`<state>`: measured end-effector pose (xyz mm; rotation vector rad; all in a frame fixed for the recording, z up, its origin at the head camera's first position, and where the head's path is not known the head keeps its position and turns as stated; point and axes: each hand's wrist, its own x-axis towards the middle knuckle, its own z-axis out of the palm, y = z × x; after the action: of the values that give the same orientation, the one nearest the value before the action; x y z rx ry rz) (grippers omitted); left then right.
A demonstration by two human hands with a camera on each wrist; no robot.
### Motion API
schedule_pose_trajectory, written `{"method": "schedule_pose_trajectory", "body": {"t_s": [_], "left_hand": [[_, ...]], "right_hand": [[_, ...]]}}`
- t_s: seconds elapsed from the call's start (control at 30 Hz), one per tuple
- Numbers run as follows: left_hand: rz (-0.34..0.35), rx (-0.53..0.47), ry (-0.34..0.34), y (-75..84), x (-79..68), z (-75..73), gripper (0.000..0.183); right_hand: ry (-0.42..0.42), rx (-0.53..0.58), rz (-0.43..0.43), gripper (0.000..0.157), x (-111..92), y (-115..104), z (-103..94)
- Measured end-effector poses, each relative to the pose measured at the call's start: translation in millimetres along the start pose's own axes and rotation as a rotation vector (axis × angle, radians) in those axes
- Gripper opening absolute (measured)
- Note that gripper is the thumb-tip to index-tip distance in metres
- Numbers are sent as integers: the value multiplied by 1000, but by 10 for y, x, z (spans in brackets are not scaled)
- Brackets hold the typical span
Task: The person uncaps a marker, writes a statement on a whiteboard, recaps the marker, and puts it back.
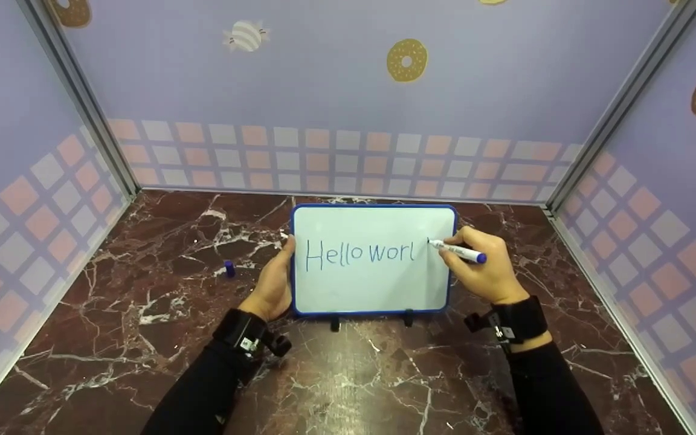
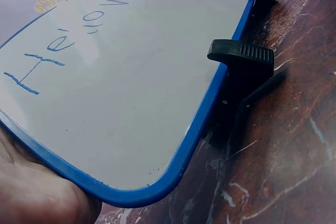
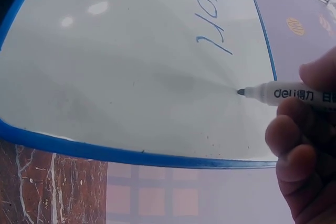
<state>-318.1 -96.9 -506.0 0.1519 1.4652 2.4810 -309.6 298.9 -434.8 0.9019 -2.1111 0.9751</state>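
A small whiteboard [image 1: 372,290] with a blue frame stands tilted back on black feet [image 2: 244,56]. "Hello worl" is written across it in blue. My right hand [image 1: 484,266] pinches a white marker [image 3: 294,94] with a blue end, its dark tip at the board surface right of the last letter. At the board's left edge, my left hand [image 1: 272,284] grips the frame; its fingers are mostly hidden behind the board. The left wrist view shows part of that hand [image 2: 42,192] against the blue rim.
A blue marker cap [image 1: 229,269] lies on the dark red marbled table [image 1: 348,386], left of the left hand. Patterned lilac walls [image 1: 324,90] enclose the table at the back and both sides. Each wrist wears a black camera strap.
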Motion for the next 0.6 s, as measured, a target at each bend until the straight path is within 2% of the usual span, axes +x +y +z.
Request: {"method": "schedule_pose_trajectory", "body": {"t_s": [0.33,0.6], "left_hand": [[-9,4,-7,3,0,0,69],[-15,2,-15,9,-1,-3,69]], "right_hand": [[-56,0,25,14,-10,-2,-22],[-92,24,64,19,-9,-19,-20]]}}
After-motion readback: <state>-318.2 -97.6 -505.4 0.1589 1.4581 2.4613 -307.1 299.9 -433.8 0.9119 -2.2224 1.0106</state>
